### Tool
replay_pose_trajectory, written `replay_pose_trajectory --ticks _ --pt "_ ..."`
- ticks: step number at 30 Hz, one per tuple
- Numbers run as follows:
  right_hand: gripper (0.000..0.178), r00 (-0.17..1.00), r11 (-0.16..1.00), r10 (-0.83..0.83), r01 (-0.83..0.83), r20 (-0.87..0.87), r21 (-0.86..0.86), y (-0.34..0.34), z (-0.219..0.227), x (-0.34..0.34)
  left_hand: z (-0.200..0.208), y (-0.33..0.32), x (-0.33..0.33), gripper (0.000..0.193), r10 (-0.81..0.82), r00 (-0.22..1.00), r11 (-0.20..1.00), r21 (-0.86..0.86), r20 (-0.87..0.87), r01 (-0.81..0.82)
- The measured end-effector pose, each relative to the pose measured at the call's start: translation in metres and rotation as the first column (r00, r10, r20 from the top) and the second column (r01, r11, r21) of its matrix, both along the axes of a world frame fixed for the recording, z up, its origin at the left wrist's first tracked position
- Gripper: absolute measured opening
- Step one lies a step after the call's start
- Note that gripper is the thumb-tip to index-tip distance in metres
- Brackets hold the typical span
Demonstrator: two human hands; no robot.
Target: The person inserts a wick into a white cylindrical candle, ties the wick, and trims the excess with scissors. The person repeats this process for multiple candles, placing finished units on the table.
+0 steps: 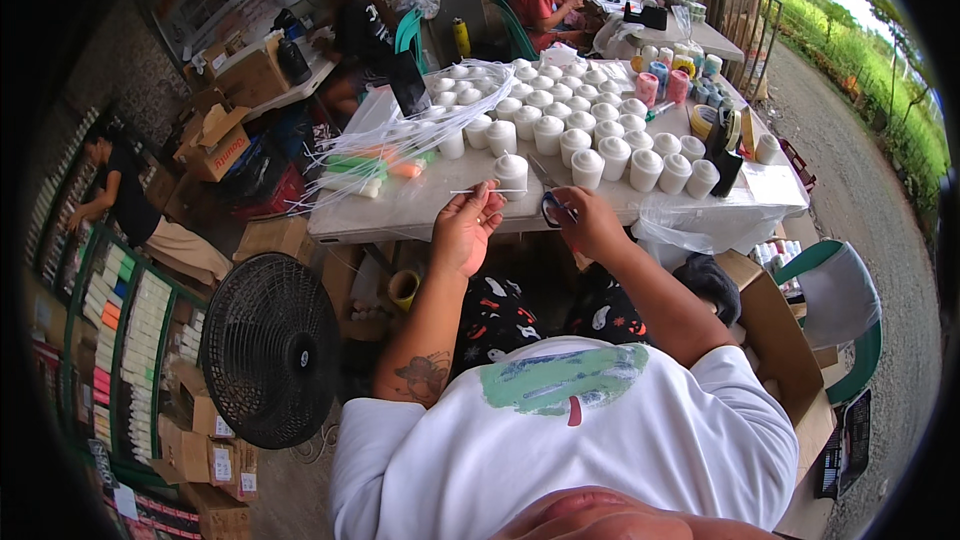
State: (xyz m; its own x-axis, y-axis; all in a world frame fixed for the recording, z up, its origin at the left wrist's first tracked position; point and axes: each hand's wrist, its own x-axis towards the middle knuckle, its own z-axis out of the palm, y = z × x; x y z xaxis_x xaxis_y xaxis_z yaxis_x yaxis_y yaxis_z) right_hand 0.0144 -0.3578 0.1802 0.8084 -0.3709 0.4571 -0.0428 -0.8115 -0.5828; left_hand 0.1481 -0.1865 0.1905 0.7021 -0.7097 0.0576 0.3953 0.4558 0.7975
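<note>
My left hand is at the table's near edge, its fingertips pinching a short, thin white strand. To its right, my right hand grips a pair of scissors by the dark handles, the blades pointing away from me. Just beyond my left fingers stands a white, candle-like cylinder with a domed top. Many similar white cylinders fill the table behind it. A loose bundle of long white strands lies across the left part of the tabletop.
Orange and green pieces lie under the strands. Rolls of tape and pink and blue cylinders sit at the table's right. A black fan stands at my left, an open cardboard box at my right. Other people sit behind the table.
</note>
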Motion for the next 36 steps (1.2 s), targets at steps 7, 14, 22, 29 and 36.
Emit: replay_pose_trajectory --ticks 7,14,22,29,36 --pt "0.031 0.903 0.115 0.037 -0.429 0.428 0.896 0.009 -0.021 -0.060 -0.030 -0.040 -0.053 0.017 -0.279 0.952 0.959 0.025 -0.123 0.284" --pt "0.020 0.837 0.033 -0.092 -0.538 0.539 0.842 -0.006 -0.014 -0.091 -0.042 -0.064 -0.086 0.016 -0.407 0.899 0.911 0.002 -0.161 0.413" --pt "0.014 0.811 0.192 -0.148 -0.539 0.567 0.820 -0.037 -0.016 -0.101 -0.047 -0.078 -0.040 0.038 0.059 0.741 0.919 0.253 0.669 -0.301" --pt "0.021 0.846 0.052 -0.318 -0.435 0.427 0.899 -0.083 -0.047 -0.074 -0.072 -0.102 0.060 0.072 0.186 0.159 0.557 0.029 0.970 -0.830" --pt "0.026 0.939 -0.053 -0.124 -0.330 0.322 0.942 -0.073 -0.059 -0.044 -0.068 -0.093 0.100 0.074 0.029 0.351 0.528 0.283 0.936 -0.801"
